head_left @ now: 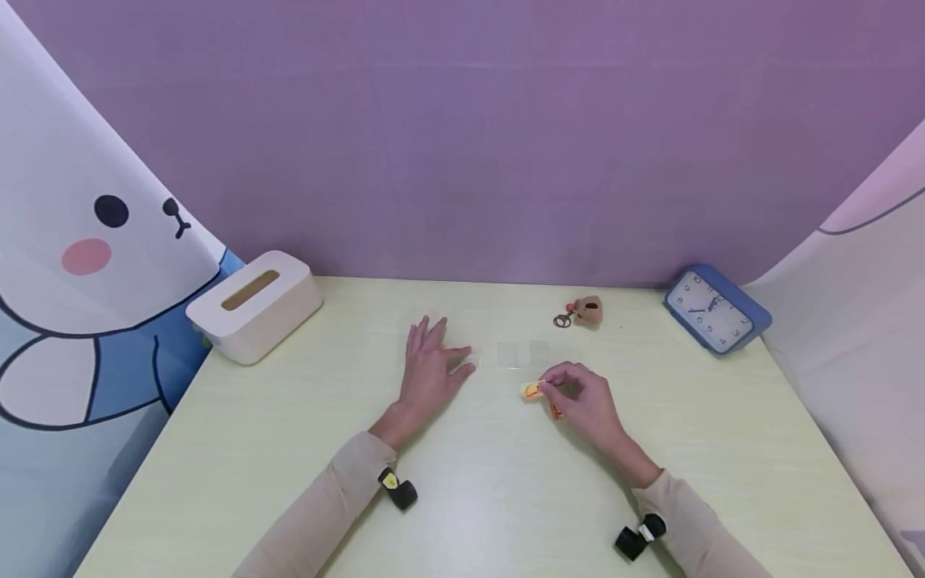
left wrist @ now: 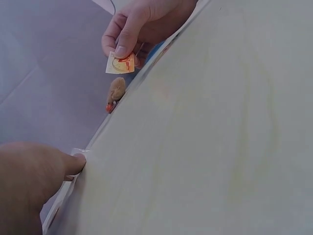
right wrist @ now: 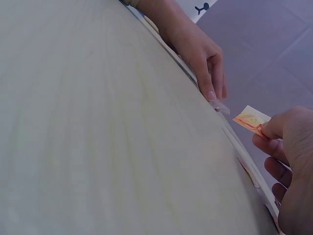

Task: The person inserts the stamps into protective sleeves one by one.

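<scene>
Between thumb and forefinger, my right hand [head_left: 584, 401] pinches a small yellow-and-orange printed card [head_left: 532, 391], lifted off the tabletop. A second orange printed piece [head_left: 556, 412] lies partly hidden beneath that hand. My left hand [head_left: 428, 371] is at the middle of the table, its thumb and forefinger pinching a small clear plastic piece [right wrist: 221, 106]; the other fingers stretch away. In the left wrist view, the clear piece [left wrist: 79, 152] shows at the thumb tip. Two clear squares [head_left: 508, 355] lie flat between the hands; whether they join the pinched piece I cannot tell.
A white tissue box [head_left: 253, 309] stands at the back left. Toward the back right is a brown keychain figure [head_left: 588, 311] with a ring. A blue clock [head_left: 717, 311] sits near the right edge. A purple cloth [head_left: 462, 144] hangs behind the table [head_left: 462, 514].
</scene>
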A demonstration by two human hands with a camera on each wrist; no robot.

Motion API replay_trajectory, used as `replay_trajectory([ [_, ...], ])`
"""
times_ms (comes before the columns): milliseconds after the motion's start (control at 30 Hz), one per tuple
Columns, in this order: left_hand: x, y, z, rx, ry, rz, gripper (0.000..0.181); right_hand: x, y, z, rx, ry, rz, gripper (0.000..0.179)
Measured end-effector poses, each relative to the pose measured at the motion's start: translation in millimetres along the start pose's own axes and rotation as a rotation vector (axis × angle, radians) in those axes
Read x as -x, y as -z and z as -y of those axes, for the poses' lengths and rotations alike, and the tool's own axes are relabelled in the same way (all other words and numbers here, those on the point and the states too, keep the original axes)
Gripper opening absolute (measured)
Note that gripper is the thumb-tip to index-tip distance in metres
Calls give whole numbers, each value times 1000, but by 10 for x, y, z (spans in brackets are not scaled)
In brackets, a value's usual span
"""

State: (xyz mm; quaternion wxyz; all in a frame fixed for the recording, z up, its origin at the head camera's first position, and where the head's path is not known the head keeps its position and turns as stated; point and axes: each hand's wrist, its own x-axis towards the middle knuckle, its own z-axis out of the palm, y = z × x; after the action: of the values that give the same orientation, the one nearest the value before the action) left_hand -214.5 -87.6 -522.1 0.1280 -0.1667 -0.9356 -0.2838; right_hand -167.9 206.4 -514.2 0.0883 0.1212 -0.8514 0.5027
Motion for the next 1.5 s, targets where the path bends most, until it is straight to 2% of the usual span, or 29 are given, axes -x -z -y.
replay_trajectory([
  [167, 40, 29, -1, 15, -52, -35, 29, 5, 8, -3, -9, -5, 0, 11],
  [267, 72, 50, -7, 56, -60, -44, 26, 9, 9, -4, -13, -3, 2, 10],
  [633, 171, 111, -92, 329, 25, -52, 25, 18, 2, 13, -9, -12, 6, 8],
  [800, 184, 140, -136, 445, 41, -20, 29, 18, -3, 40, -24, -22, 4, 9],
  [933, 196, 143, -138, 479, 41, 11, 37, 16, -4, 56, -31, -38, 3, 10],
  [1067, 213, 143, -139, 497, 41, 3, 43, 13, -14, 71, -38, -38, 1, 8],
  [1333, 246, 148, -154, 550, 103, 38, 10, 25, -36, 95, -75, -8, 3, 7],
  [1500, 265, 140, -173, 576, 103, 56, 3, 29, -48, 106, -90, -1, 9, 9],
])
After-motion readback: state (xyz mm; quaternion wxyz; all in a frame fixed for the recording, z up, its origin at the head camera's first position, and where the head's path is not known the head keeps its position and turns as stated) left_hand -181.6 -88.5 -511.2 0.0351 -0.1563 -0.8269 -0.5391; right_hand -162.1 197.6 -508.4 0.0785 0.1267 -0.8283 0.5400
